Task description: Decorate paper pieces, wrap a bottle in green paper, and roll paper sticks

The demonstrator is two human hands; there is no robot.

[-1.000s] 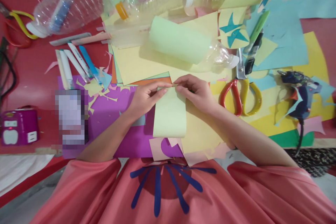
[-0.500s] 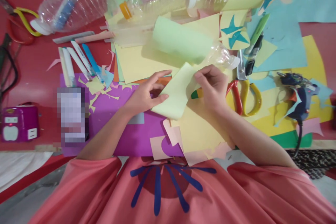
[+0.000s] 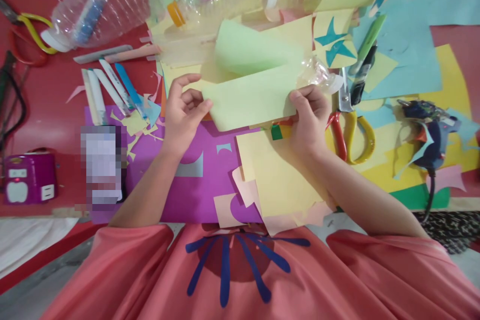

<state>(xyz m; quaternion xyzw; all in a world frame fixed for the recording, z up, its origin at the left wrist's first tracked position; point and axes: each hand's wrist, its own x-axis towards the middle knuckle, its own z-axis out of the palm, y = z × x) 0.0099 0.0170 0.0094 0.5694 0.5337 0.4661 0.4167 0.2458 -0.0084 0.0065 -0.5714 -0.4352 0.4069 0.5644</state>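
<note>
A pale green strip of paper (image 3: 251, 97) stretches between my two hands, raised over the table. My left hand (image 3: 183, 115) pinches its left end between thumb and fingers. At the other end, my right hand (image 3: 310, 115) grips the paper's edge with thumb and fingertips. Just behind the strip lies a clear bottle (image 3: 317, 72) wrapped in light green paper (image 3: 247, 47), partly hidden by the strip. Cream paper sheets (image 3: 288, 172) and a purple sheet (image 3: 217, 180) lie below my hands.
Scissors (image 3: 350, 137) and a glue gun (image 3: 431, 140) lie on the right. Clear bottles (image 3: 105, 10) lie across the back. Markers (image 3: 112, 87), a phone (image 3: 101, 165) and a purple box (image 3: 30, 177) sit on the left. Paper scraps (image 3: 137, 122) are scattered about.
The paper strip, slanted and folded-looking before, is now stretched out nearly level between both hands. My left hand has moved up and left with its end; my right hand has shifted slightly.
</note>
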